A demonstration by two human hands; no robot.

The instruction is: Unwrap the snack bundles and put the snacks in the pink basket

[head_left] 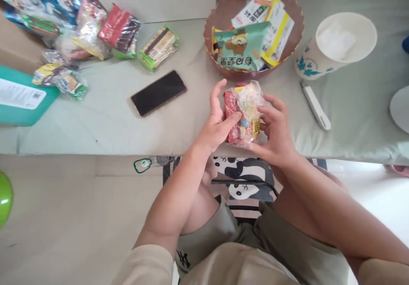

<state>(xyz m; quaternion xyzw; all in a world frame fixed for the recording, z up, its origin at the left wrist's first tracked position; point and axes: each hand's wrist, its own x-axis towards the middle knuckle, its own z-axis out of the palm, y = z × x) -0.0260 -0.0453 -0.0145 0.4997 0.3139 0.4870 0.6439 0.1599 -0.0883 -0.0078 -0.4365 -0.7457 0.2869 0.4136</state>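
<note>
Between my two hands, at the table's front edge, is a clear plastic bag of small red and yellow snack packets (pixel 244 116). My left hand (pixel 219 121) grips its left side, the thumb lying across the front and the index finger raised. On the right side my right hand (pixel 273 127) has curled fingers against the crinkled plastic. Just behind the bag stands a brown scalloped bowl (pixel 212 59) holding a green snack packet (pixel 243 46) and several white and yellow packets (pixel 277 33).
A phone (pixel 159 92) lies left of my hands, with a wrapped biscuit pack (pixel 159 47) behind it. To the right are a white box cutter (pixel 315 106) and a paper bucket (pixel 315 61) with crumpled white material. Many wrapped snacks (pixel 86 29) and a teal box (pixel 25 97) fill the far left.
</note>
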